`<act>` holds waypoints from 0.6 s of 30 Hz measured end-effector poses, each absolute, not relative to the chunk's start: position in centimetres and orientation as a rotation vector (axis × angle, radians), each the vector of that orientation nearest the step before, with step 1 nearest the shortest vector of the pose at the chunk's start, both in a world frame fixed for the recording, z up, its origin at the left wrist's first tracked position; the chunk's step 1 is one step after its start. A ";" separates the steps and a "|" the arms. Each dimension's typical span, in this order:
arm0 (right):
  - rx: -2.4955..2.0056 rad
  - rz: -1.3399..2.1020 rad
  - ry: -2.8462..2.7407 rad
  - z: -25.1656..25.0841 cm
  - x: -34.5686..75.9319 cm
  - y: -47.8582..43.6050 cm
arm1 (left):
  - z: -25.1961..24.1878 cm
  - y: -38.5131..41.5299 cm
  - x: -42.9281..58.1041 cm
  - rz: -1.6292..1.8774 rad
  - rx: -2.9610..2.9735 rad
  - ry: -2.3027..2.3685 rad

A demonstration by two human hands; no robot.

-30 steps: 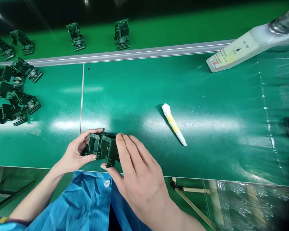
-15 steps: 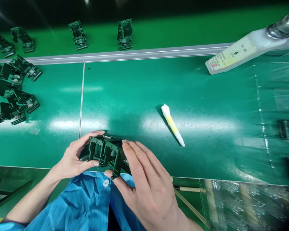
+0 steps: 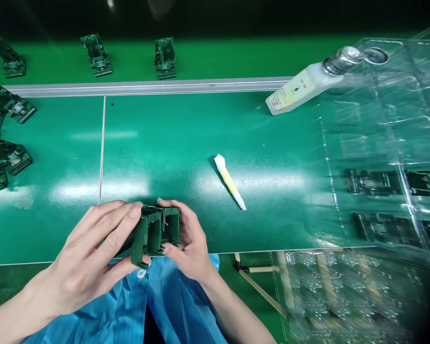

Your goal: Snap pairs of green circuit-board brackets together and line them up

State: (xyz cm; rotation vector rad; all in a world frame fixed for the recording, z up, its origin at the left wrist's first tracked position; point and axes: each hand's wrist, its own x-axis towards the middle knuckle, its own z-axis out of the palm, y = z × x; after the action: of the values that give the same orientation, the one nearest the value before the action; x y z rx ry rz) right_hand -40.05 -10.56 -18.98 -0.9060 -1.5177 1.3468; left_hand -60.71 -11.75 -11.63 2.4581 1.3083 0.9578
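Both my hands hold a dark green plastic housing [image 3: 154,234] with open compartments, just above the near edge of the green mat. My left hand [image 3: 93,253] wraps its left end, fingers across the top and thumb beneath. My right hand [image 3: 188,243] grips the right end, fingertips curling over the top edge. Part of the housing is hidden by my fingers. A white and yellow tapered tube [image 3: 229,181] lies on the mat, up and to the right of my hands, touching neither.
Several green housings [image 3: 165,58] stand beyond a metal rail [image 3: 146,87], and more lie at left [image 3: 7,155]. A labelled white squeeze bottle [image 3: 301,86] lies at upper right. A clear plastic tray [image 3: 380,119] holding dark parts [image 3: 374,181] covers the right side.
My hands have turned the housing and shifted their grip, with the left now over its left end. The view has swung right, bringing more of the clear tray into sight.
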 end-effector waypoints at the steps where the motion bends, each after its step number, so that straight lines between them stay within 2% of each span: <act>1: -0.920 1.341 -1.519 -18.9 -40.0 -10.6 | -11.7 -11.8 -60.7 0.964 2.442 1.301; 4: -1.018 1.253 -1.615 -17.8 -39.5 -10.8 | -12.1 -11.9 -61.1 0.975 2.316 1.318; 11: -1.102 0.782 -2.015 -15.5 -38.2 -11.1 | -14.7 -13.4 -61.6 0.978 1.837 1.367; 18: -1.093 0.633 -2.114 -14.8 -38.3 -10.8 | -15.7 -14.0 -61.7 1.082 1.637 1.282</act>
State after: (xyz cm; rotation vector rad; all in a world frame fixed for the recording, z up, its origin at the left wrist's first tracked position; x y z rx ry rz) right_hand -38.31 -10.82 -14.81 -1.0935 -2.1143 0.6333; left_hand -61.68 -14.03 -15.67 1.6369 1.2822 1.0816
